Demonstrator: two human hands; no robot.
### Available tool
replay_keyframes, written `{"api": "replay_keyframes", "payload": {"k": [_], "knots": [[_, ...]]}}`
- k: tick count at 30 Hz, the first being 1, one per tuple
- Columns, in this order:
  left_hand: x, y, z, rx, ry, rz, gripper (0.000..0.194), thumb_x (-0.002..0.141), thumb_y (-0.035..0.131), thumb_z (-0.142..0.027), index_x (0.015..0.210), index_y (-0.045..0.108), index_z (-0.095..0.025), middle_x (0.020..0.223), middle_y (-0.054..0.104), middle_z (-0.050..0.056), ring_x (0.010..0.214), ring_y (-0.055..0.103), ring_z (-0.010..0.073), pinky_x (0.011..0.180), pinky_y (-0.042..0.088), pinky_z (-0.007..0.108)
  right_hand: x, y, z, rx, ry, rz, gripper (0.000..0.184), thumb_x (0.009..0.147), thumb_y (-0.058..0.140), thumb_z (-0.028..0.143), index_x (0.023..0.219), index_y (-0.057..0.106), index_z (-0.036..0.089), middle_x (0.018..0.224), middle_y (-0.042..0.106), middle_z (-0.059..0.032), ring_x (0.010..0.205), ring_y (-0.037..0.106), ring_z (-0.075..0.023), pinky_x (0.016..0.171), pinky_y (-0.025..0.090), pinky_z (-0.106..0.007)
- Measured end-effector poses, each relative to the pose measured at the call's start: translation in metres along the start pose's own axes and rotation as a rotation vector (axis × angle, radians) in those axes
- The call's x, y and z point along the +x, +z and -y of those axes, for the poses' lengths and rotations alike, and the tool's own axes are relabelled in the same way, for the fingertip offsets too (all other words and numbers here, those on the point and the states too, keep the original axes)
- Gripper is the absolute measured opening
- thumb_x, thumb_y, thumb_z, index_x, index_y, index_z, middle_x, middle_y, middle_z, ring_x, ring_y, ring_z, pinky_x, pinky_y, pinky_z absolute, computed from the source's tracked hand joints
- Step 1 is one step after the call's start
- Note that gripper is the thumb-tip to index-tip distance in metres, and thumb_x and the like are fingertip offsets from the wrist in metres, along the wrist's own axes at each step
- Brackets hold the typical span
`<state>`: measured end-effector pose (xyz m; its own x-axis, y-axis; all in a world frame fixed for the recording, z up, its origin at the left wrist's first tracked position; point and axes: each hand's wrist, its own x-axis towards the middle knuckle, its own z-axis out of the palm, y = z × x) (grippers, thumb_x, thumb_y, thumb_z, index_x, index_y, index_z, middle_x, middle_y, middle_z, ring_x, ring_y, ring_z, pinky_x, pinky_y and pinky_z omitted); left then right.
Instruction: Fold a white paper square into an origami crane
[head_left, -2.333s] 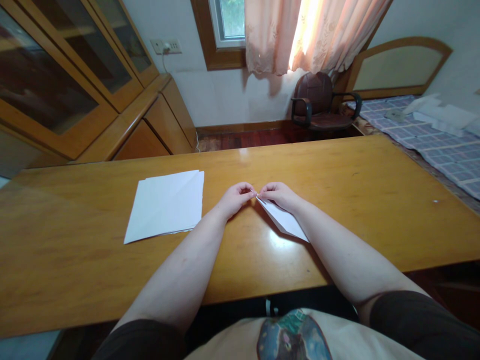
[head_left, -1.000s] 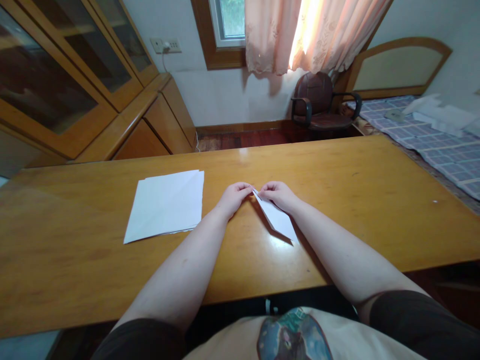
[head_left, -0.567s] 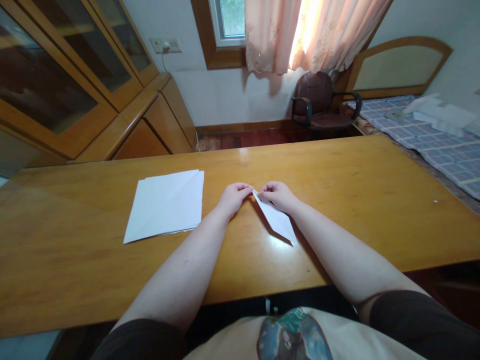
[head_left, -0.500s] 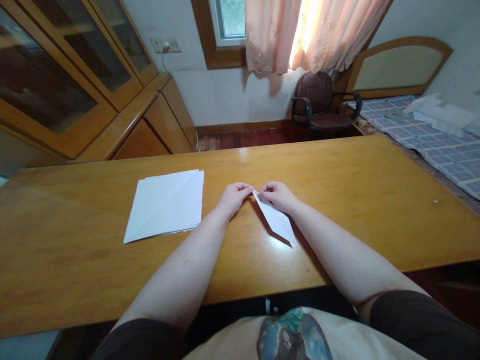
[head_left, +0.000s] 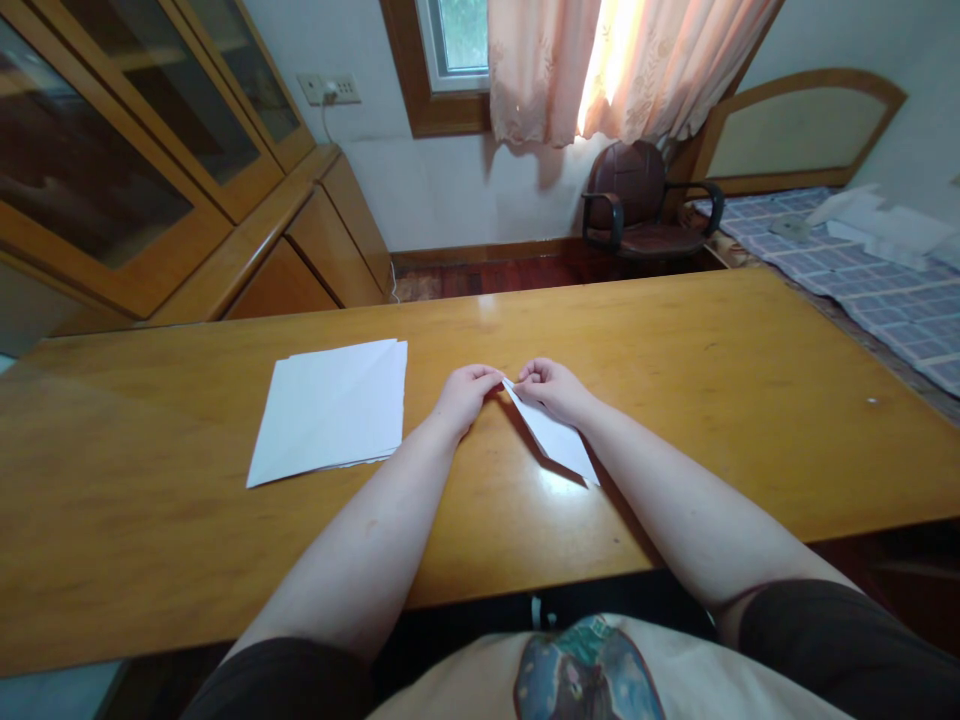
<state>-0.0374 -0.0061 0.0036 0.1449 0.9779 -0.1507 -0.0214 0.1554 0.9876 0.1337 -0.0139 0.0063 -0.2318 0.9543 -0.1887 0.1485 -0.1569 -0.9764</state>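
Observation:
A narrow piece of folded white paper (head_left: 559, 437) is held between my hands, tilted a little above the table with its shadow beneath. With closed fingertips my left hand (head_left: 469, 393) pinches its pointed far end. My right hand (head_left: 553, 388) grips the paper's upper right edge close to the same end, thumb and fingers together. To the left of my left forearm lies a stack of white paper sheets (head_left: 330, 410), its edges slightly uneven and a faint diagonal crease on the top one.
The yellow wooden table (head_left: 720, 420) spans the view. A tiny white scrap (head_left: 871, 400) lies near its right edge. Beyond stand a brown armchair (head_left: 634, 205), a wood cabinet (head_left: 300, 235) at left and a bed (head_left: 862, 270) with a checked cover at right.
The near end of the folded paper has swung slightly right and up. Both hands keep their pinch at the far end and have barely shifted.

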Motion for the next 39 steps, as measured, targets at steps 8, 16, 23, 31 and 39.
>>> {"api": "replay_keyframes", "payload": {"k": [8, 16, 23, 31, 39], "knots": [[0.001, 0.002, 0.002, -0.079, 0.026, -0.062, 0.015, 0.067, 0.065, -0.03, 0.067, 0.063, -0.015, 0.066, 0.063, 0.001, 0.064, 0.056, 0.0124, 0.067, 0.043, 0.026, -0.008, -0.005, 0.013, -0.036, 0.08, 0.147, 0.022, 0.067, 0.069, 0.036, 0.072, 0.059, 0.017, 0.057, 0.057, 0.0026, 0.05, 0.049, -0.0097, 0.05, 0.037, -0.022], [-0.001, 0.003, -0.001, -0.185, 0.01, -0.02, 0.025, 0.071, 0.067, -0.031, 0.089, 0.059, -0.015, 0.073, 0.064, 0.0, 0.063, 0.058, 0.0107, 0.064, 0.046, 0.024, -0.004, -0.007, 0.003, -0.101, 0.052, 0.174, 0.023, 0.067, 0.07, 0.036, 0.067, 0.059, 0.016, 0.054, 0.054, 0.0036, 0.047, 0.045, -0.0084, 0.046, 0.034, -0.021], [-0.008, 0.01, -0.001, -0.104, -0.054, 0.153, 0.054, 0.068, 0.071, -0.019, 0.114, 0.043, -0.019, 0.078, 0.065, -0.001, 0.065, 0.063, 0.013, 0.064, 0.05, 0.027, 0.004, -0.008, 0.0, -0.008, 0.005, -0.034, 0.024, 0.07, 0.067, 0.039, 0.072, 0.057, 0.017, 0.058, 0.057, 0.0021, 0.048, 0.048, -0.0101, 0.047, 0.037, -0.023], [-0.006, 0.005, 0.002, 0.784, 0.267, 0.136, 0.011, 0.078, 0.062, -0.027, 0.084, 0.066, -0.019, 0.078, 0.066, 0.002, 0.073, 0.061, 0.016, 0.073, 0.05, 0.031, 0.011, -0.01, -0.01, -0.518, -0.17, -0.16, 0.031, 0.063, 0.076, 0.024, 0.089, 0.06, 0.016, 0.076, 0.062, 0.0003, 0.066, 0.055, -0.0121, 0.062, 0.041, -0.024], [-0.015, -0.007, -0.017, 1.211, 0.498, 0.416, 0.029, 0.088, 0.047, -0.028, 0.106, 0.069, -0.03, 0.122, 0.065, 0.0, 0.124, 0.048, 0.0246, 0.106, 0.034, 0.046, 0.008, -0.026, 0.002, -0.78, -0.391, 0.137, 0.008, 0.078, 0.065, 0.021, 0.079, 0.072, 0.017, 0.085, 0.064, -0.0052, 0.082, 0.059, -0.016, 0.076, 0.043, -0.027]]}}
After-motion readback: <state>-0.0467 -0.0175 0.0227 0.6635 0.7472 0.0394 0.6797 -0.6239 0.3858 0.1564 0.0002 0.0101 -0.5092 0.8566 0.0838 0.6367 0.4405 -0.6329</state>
